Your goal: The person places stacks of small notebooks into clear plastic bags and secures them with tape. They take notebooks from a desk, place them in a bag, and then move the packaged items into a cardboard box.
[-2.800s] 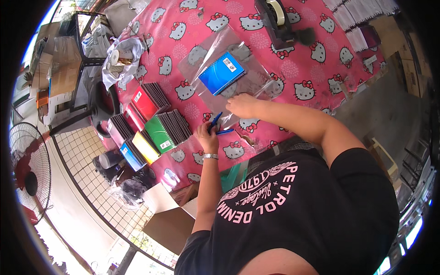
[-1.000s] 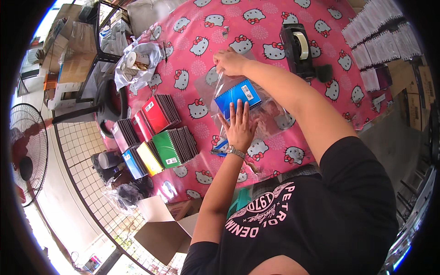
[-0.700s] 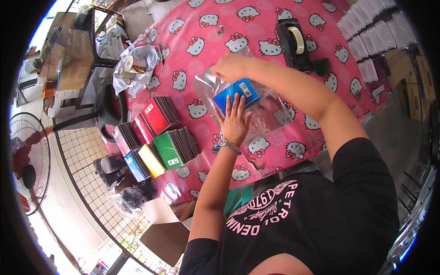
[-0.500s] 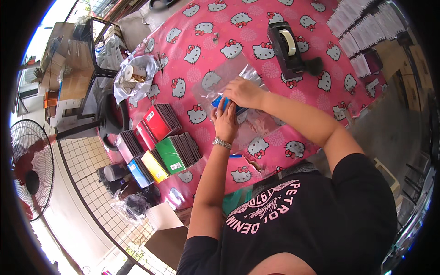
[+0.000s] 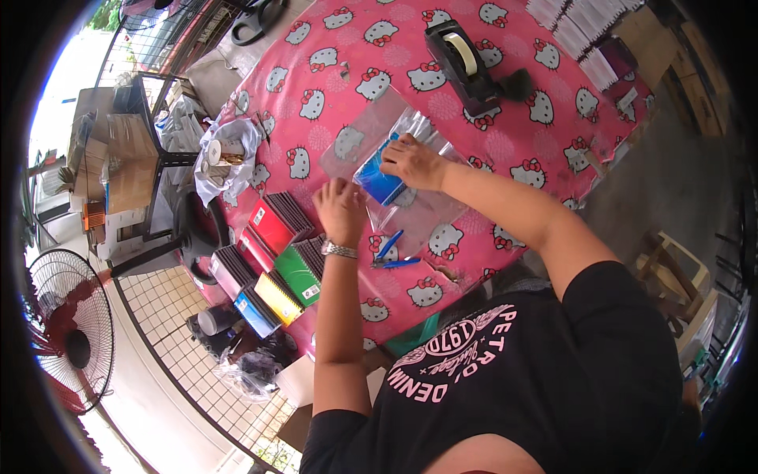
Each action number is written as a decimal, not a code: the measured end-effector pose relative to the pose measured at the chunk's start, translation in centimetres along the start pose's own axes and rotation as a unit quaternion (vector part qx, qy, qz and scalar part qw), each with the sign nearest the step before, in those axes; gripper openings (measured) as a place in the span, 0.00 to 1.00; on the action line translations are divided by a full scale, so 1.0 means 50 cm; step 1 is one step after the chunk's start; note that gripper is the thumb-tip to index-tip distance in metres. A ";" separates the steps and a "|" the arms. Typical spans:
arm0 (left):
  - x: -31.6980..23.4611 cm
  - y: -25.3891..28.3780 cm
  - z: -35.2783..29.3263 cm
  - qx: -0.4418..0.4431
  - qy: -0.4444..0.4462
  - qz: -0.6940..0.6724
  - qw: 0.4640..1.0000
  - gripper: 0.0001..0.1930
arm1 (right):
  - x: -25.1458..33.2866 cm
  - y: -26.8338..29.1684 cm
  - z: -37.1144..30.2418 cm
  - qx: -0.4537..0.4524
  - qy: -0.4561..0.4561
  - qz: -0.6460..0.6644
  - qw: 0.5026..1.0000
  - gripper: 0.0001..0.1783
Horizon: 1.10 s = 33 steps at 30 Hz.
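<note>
Blue notebook [image 5: 377, 182] lies on clear plastic [image 5: 433, 208], long axis lower-left to upper-right, the right hand [image 5: 415, 163] nearer, fingers bent over its upper-right part, left hand [image 5: 341, 208] curled just left, either's grip indeterminable.

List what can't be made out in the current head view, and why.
All in the head view:
- Central blue notebook: partly hidden by the right hand.
- Left hand: blurred; whether it grips the film is unclear.
- Green notebooks: right end behind the left wrist.
- White stacks: cut off by the upper edge.
</note>
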State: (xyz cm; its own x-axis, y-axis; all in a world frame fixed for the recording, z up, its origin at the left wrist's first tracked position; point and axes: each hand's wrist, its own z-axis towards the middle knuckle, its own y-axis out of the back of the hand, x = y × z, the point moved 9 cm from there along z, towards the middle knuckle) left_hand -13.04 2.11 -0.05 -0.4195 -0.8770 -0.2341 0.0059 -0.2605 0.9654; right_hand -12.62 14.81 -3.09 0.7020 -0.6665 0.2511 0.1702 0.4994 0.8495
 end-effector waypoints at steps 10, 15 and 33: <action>-0.049 -0.094 0.010 -0.052 0.009 -0.028 0.998 0.18 | -0.193 0.126 -0.015 -0.101 -0.236 -0.002 0.967 0.05; -0.041 -0.070 0.038 -0.099 -0.014 -0.085 0.991 0.13 | -0.216 -0.010 -0.103 -0.030 -0.441 0.306 0.843 0.13; -0.034 -0.081 0.093 0.071 0.051 -0.199 0.976 0.06 | 0.080 0.015 -0.093 0.083 -0.162 -0.049 0.982 0.33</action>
State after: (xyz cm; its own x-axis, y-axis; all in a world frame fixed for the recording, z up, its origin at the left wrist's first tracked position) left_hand -16.55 6.52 -3.01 -0.2714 -0.7554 -0.5964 -0.2678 -0.5359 0.8007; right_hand -6.49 15.09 -3.63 0.4270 -0.8614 0.2749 0.0921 0.3439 0.9345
